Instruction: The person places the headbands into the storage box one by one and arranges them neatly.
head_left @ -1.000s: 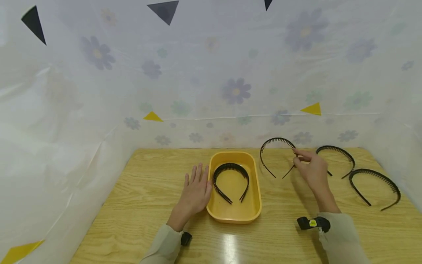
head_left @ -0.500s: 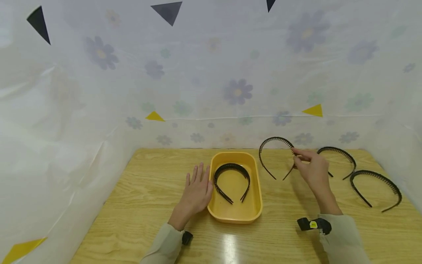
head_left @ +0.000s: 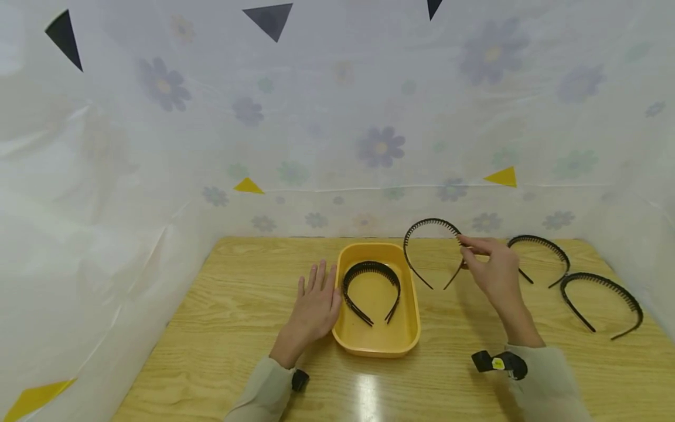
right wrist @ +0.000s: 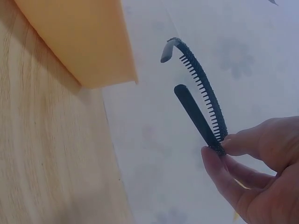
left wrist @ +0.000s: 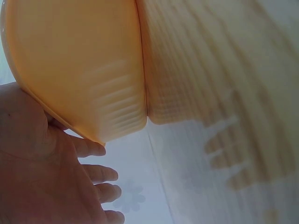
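Right fingers [head_left: 468, 239] pinched, thumb opposed, on one leg of a black toothed headband [head_left: 433, 221]. That's the right hand [head_left: 494, 275]; it has the band raised, beside the right side of the yellow tray [head_left: 377, 344]. Left hand [head_left: 315, 309]: digits straight, gripping nothing, laid against the tray's left side. Inside the tray, nested dark headbands [head_left: 371, 267], legs towards the person; can't tell the exact count. Beyond the right hand, two loose ones on the desk [head_left: 237, 328]: one farther back [head_left: 539, 238], one nearer and more to the right [head_left: 602, 277]. Flower-print sheet [head_left: 316, 129] behind it all.
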Demonstrator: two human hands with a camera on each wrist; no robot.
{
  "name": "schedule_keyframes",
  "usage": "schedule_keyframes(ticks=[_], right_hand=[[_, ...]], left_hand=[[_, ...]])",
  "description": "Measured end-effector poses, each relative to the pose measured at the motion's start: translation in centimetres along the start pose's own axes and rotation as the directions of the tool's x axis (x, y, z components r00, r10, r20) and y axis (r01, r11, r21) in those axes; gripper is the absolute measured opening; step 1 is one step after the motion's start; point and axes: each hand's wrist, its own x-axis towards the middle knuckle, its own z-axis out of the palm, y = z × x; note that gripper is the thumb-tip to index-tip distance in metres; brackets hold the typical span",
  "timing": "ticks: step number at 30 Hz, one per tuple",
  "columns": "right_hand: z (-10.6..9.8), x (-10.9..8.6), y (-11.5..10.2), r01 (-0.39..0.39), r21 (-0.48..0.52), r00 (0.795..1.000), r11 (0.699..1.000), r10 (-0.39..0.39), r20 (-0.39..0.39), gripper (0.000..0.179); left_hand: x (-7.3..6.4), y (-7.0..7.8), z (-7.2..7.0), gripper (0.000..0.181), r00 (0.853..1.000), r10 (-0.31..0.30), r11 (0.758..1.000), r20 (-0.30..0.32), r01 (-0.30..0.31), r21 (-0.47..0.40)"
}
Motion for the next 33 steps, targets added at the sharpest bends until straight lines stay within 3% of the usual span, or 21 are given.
schedule_keyframes(ticks=[33], right_hand=[[3.8,-1.0,-3.0,0.07,0.097,0.995,0.993,-0.077,0.068,0.027]], left_hand=[[0.0,-0.1,0.2,0.059,1.0,0.005,1.0,-0.009,-0.005,-0.005]])
